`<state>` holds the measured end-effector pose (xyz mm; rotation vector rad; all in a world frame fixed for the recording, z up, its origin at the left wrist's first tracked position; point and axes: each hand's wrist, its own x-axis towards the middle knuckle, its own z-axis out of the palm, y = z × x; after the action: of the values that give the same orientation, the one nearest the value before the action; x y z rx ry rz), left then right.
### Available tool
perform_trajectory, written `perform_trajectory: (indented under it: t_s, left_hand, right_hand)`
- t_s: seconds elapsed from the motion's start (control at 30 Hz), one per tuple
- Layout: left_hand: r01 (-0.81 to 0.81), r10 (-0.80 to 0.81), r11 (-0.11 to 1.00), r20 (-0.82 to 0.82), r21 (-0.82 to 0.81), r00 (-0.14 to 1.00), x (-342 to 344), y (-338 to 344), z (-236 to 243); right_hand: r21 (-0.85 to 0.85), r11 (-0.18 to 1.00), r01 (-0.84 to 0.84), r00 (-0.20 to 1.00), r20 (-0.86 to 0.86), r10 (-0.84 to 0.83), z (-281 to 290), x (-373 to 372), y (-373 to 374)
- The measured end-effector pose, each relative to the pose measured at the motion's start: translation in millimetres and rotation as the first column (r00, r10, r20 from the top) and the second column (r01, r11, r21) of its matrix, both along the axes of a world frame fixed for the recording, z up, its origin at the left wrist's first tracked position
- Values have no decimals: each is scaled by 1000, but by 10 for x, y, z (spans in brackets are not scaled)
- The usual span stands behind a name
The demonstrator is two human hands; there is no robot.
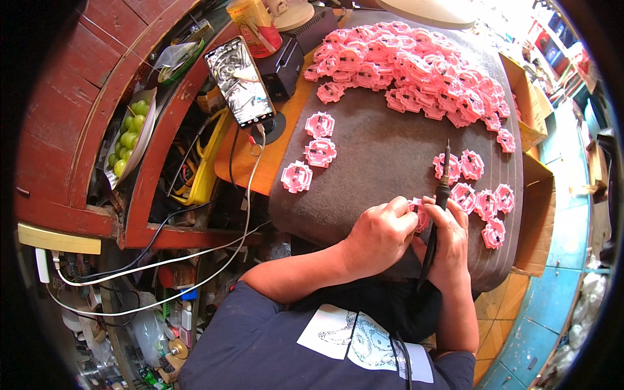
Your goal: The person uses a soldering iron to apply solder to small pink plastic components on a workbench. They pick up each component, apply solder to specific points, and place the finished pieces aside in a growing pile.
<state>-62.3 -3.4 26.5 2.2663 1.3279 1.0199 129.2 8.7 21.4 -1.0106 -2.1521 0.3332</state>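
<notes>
Both hands meet at the near edge of the dark grey felt mat (383, 149): the left hand (379, 235) pinches a small pink plastic part (420, 211), the right hand (450, 242) grips a black soldering iron (442, 195) (tip up). More pink parts (416, 65) lie beyond.

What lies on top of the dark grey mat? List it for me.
On the mat: a big heap of pink plastic parts, three loose ones and a small group. The left hand and right hand, holding a soldering iron, mostly cover one more.
</notes>
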Motion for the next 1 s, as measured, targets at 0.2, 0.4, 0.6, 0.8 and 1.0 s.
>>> perform_trajectory:
  t_s: [0.2,0.4,0.6,0.8,1.0]
  left_hand:
    - [-6,6,1000,2,13,1000,3,4,-9]
    - [-1,1,1000,2,6,1000,-3,1,-3]
    - [-15,15,1000,10,24,1000,2,-2,-3]
    - [-17,17,999,14,34,1000,29,13,-5]
    - [7,-8,1000,30,11,1000,-13,22,48]
  right_hand:
    - [-16,1000,-10,1000,-9,10,8,0,-4]
    - [-15,1000,3,1000,6,-3,3,-2,-12]
    - [-12,1000,14,1000,25,-14,16,-11,-26]
    - [3,1000,21,1000,-3,-21,-27,3,-16]
    - [-20,1000,22,1000,-9,-22,-7,6,-1]
